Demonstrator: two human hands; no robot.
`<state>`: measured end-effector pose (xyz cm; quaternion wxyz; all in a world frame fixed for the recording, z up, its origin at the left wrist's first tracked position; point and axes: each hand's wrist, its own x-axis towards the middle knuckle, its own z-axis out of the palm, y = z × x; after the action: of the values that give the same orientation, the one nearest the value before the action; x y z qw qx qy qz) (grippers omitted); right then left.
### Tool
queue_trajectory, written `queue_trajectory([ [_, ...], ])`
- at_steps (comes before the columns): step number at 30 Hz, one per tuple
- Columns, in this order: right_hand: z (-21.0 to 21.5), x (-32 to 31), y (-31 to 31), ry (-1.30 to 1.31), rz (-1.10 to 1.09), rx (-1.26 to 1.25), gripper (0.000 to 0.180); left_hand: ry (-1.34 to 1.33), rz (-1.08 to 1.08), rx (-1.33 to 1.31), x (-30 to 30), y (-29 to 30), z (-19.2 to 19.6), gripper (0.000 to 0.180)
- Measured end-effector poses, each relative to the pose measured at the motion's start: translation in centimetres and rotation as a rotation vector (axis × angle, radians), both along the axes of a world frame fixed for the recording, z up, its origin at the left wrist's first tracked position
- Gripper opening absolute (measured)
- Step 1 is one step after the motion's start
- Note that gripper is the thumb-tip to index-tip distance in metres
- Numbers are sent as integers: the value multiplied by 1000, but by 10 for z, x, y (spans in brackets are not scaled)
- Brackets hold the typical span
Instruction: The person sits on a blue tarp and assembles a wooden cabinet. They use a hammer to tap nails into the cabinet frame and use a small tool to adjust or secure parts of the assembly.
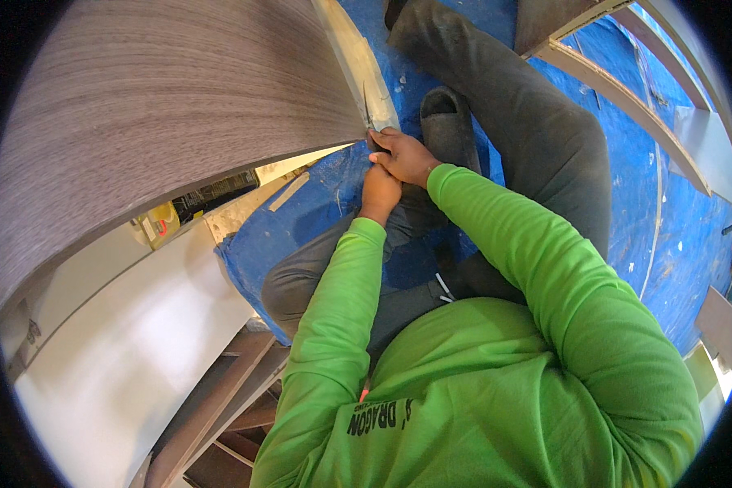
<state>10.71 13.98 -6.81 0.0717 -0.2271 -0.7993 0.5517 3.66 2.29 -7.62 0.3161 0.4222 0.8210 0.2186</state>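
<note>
A large panel with a grey-brown wood-grain face [220, 89] fills the upper left, and a pale strip [351, 53] runs along its far edge. Both hands meet at the panel's near corner. My right hand [407, 154] is closed, with thumb and fingers pressed together at that corner. Just below and touching it, my left hand [381, 191] is curled into a fist. Whatever the fingers of either hand hold is too small or hidden to name. A thin dark sliver shows on the strip just above the fingertips.
Blue sheeting [317, 195] covers the floor under my bent legs. A dark slipper [446, 122] is beyond my right hand. White board [130, 366] and wooden framing [211, 415] lie at lower left. Another wooden frame [626, 106] stands at upper right. Packages [211, 195] show beneath the panel.
</note>
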Motion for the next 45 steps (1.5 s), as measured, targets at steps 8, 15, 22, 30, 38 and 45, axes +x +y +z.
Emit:
queue_trajectory([
  [8,1,-2,-3,60,-19,48,57,36,58,-30,2,-2,-1,23],
  [15,-4,-1,-2,90,-24,40,55,65,-2,-46,2,4,8,22],
  [22,-3,-2,0,69,-4,50,54,81,13,47,2,1,5,21],
  [30,14,0,2,-70,32,45,52,-20,231,60,4,0,9,29],
  [38,10,3,-1,-50,33,72,55,-187,313,-1,-1,-1,26,49],
  [45,12,2,-7,-12,17,91,55,-274,301,144,-3,-4,20,56],
])
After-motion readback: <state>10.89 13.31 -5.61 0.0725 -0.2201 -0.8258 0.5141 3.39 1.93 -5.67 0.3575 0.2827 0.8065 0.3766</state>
